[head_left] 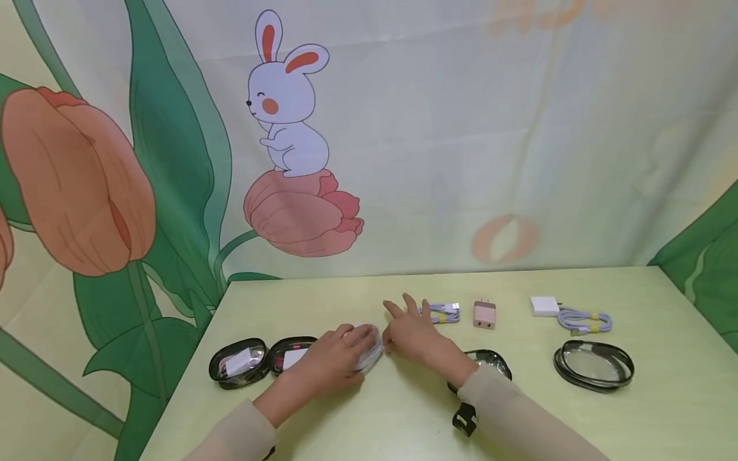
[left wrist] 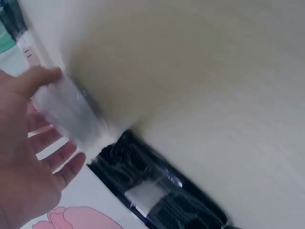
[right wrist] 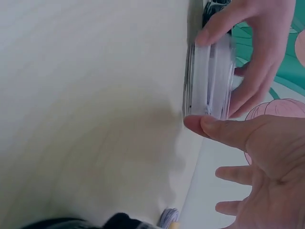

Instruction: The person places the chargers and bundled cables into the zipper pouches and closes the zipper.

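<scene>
My left hand (head_left: 340, 358) grips a small oval clear plastic case (head_left: 372, 349), its thumb on one side and fingers on the other. White or pale contents show through the plastic in the right wrist view (right wrist: 214, 81). My right hand (head_left: 416, 333) is at the right end of that case, thumb and forefinger tips right at its edge and the other fingers spread. Just left of the left hand lies a black-edged clear case (head_left: 293, 352) with a white charger inside, partly hidden by the hand. Another such case (head_left: 237, 362) lies beyond it.
Behind the right hand lie a lilac cable (head_left: 446, 314) and a pink charger (head_left: 484, 314). Farther right are a white charger (head_left: 544, 306), another lilac cable (head_left: 585, 320) and a black-rimmed case (head_left: 594, 366). Beneath the right forearm sit a dark case (head_left: 490, 360) and a black item (head_left: 464, 419).
</scene>
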A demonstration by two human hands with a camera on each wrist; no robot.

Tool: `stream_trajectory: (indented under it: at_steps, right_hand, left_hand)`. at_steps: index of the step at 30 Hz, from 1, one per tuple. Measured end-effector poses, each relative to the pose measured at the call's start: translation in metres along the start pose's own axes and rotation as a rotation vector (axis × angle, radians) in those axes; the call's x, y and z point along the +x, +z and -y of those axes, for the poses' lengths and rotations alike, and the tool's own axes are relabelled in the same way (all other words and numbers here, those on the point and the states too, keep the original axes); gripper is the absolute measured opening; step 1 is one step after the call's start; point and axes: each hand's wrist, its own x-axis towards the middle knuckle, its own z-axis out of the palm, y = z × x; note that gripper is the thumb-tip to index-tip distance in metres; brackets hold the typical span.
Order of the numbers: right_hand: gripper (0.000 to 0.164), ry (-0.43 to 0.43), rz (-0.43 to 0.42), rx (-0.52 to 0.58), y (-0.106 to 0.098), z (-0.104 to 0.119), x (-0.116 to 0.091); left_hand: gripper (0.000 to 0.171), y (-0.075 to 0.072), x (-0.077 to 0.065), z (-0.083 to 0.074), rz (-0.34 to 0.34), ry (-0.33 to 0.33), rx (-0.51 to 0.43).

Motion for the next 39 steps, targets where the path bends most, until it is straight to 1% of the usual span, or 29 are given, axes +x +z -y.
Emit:
stream_trajectory:
  at_steps: [2, 5, 7, 9, 15, 18, 21, 24, 27, 31, 35, 39]
  right_hand:
    - [0.004, 0.007, -0.018, 0.001, 0.001, -0.002, 0.003]
    - [0.004, 0.015, -0.034, 0.009, 0.002, -0.003, 0.007]
    - [0.004, 0.021, -0.030, 0.007, 0.002, -0.004, 0.009]
    - [0.004, 0.024, -0.021, 0.001, 0.002, -0.004, 0.009]
    - [0.005, 0.010, -0.011, -0.019, 0.005, -0.004, 0.003]
    - [0.005, -0.007, -0.001, -0.027, 0.006, -0.002, -0.001]
    - [0.006, -0.039, 0.016, -0.028, 0.004, 0.002, -0.005]
    - [0.006, -0.069, 0.021, -0.027, 0.003, 0.006, -0.008]
    - [0.006, -0.059, 0.025, -0.031, 0.002, 0.007, -0.009]
    - [0.006, -0.056, 0.033, -0.034, 0.002, 0.008, -0.009]
    - [0.006, -0.091, 0.052, -0.022, 0.002, 0.010, -0.010]
    - [0.006, -0.061, 0.061, -0.008, -0.001, 0.010, -0.009]
  left_hand:
    - [0.077, -0.001, -0.002, 0.001, 0.015, -0.008, -0.014]
    - [0.082, 0.002, -0.005, 0.003, 0.027, 0.039, -0.013]
    - [0.081, 0.004, -0.007, 0.003, 0.028, 0.076, 0.012]
    - [0.079, 0.006, -0.008, 0.002, 0.028, 0.093, 0.050]
    - [0.071, 0.008, -0.008, -0.005, 0.043, 0.045, 0.131]
    - [0.070, 0.009, -0.008, -0.010, 0.056, 0.025, 0.146]
    - [0.070, 0.012, -0.007, -0.013, 0.071, -0.014, 0.162]
    - [0.070, 0.015, -0.005, -0.015, 0.065, -0.056, 0.187]
    - [0.069, 0.017, -0.003, -0.017, 0.055, -0.081, 0.206]
    - [0.070, 0.016, -0.001, -0.019, 0.066, -0.102, 0.207]
    - [0.070, 0.012, 0.001, -0.020, 0.064, -0.104, 0.223]
    - [0.071, 0.008, 0.002, -0.021, 0.051, -0.118, 0.216]
